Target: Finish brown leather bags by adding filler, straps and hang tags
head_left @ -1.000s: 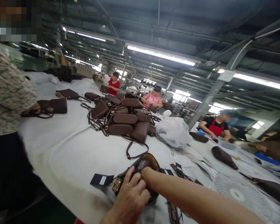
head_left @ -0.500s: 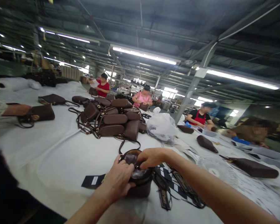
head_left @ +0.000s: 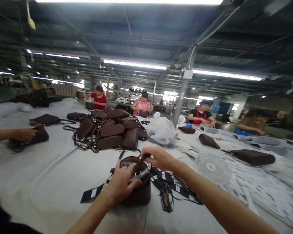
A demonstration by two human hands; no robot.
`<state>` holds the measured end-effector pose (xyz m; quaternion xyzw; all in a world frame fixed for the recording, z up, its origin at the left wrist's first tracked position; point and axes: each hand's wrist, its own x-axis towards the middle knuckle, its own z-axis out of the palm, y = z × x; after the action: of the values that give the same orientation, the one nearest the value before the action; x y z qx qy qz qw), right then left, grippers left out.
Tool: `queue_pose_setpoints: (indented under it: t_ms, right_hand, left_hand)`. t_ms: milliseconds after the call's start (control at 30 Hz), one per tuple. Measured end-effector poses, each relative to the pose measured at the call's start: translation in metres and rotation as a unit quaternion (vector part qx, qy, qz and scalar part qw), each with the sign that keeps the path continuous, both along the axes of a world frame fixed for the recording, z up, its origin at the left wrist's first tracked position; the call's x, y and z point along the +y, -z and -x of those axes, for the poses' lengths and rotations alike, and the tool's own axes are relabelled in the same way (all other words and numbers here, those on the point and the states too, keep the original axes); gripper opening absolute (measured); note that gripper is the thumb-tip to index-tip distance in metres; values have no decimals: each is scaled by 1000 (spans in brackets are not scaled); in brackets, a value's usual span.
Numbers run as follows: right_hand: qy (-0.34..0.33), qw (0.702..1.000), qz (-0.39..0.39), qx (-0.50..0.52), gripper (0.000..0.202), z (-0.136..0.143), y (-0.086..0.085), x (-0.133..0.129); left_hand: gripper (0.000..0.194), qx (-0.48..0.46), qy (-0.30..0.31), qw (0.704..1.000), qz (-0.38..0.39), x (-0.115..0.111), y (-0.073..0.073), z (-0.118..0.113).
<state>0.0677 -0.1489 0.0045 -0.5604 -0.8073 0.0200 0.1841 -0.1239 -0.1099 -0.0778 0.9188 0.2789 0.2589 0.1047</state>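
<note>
A small brown bag [head_left: 138, 191] stands upright on the white table [head_left: 51, 175] right in front of me. My left hand [head_left: 120, 183] grips the bag's near side, fingers over its open top. My right hand [head_left: 158, 157] pinches the bag's brown strap [head_left: 139, 162] at the top right rim. Grey stuffing shows inside the opening. Black tags [head_left: 166, 187] lie just right of the bag and one black tag [head_left: 90, 194] lies to its left.
A pile of brown bags [head_left: 107, 133] sits behind, with a white plastic bag [head_left: 161, 131] beside it. A small white fan [head_left: 213, 167] lies to the right. A co-worker's hand [head_left: 24, 135] holds a bag at left. Several people work along the far side.
The view has swung right and levelled. My right hand came out of the bag's opening and now holds the strap at the rim. My left hand stays on the bag.
</note>
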Motion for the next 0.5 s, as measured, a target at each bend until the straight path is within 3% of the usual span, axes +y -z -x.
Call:
queue_pose_setpoints:
  t_ms: [133, 200, 300, 400, 500]
  right_hand:
    - [-71, 997, 6, -6, 13, 32, -7, 22]
    - [-59, 998, 6, -23, 9, 41, -1, 30]
    - [16, 1000, 10, -20, 11, 39, 14, 36]
    - [67, 997, 28, 0, 7, 24, 26, 34]
    - [76, 996, 12, 37, 16, 9, 36, 28]
  left_hand:
    - [28, -120, -24, 990, 69, 6, 5, -1]
    - [26, -190, -47, 977, 82, 12, 10, 0]
    - [24, -258, -80, 961, 53, 25, 17, 5]
    - [25, -245, -86, 965, 29, 38, 18, 12]
    - [32, -192, -75, 978, 14, 44, 13, 16]
